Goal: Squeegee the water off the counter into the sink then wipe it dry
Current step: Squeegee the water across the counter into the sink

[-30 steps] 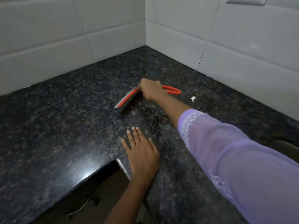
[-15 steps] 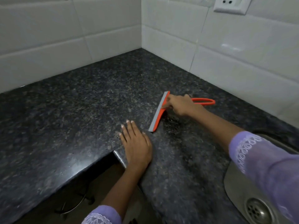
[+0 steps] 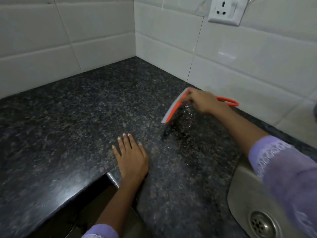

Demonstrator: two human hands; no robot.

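We are standing at the dark speckled counter point(image 3: 72, 127), which is filling most of the view and meeting the white tiled wall point(image 3: 240, 69) at a corner. At the lower right the steel sink point(image 3: 243, 194) is showing its rim and drain. Our right hand point(image 3: 204, 102) is gripping the orange squeegee point(image 3: 173, 109) by its handle, fingers curled round it, with the grey blade tilted against the stone near the back wall. A glistening patch of water point(image 3: 185, 124) is lying just sink-side of the blade. Our left hand point(image 3: 132, 158) is resting flat and relaxed on the counter near the inner front edge, holding nothing.

We are judging this to be the squeegee step, mid-stroke, with the wiping not yet begun. The next move is calling for steady downward pressure and a pull toward the sink, keeping the blade edge flush so water is not slipping past.

A wall socket point(image 3: 224, 11) is sitting above; we are reading no brand, label or writing anywhere.
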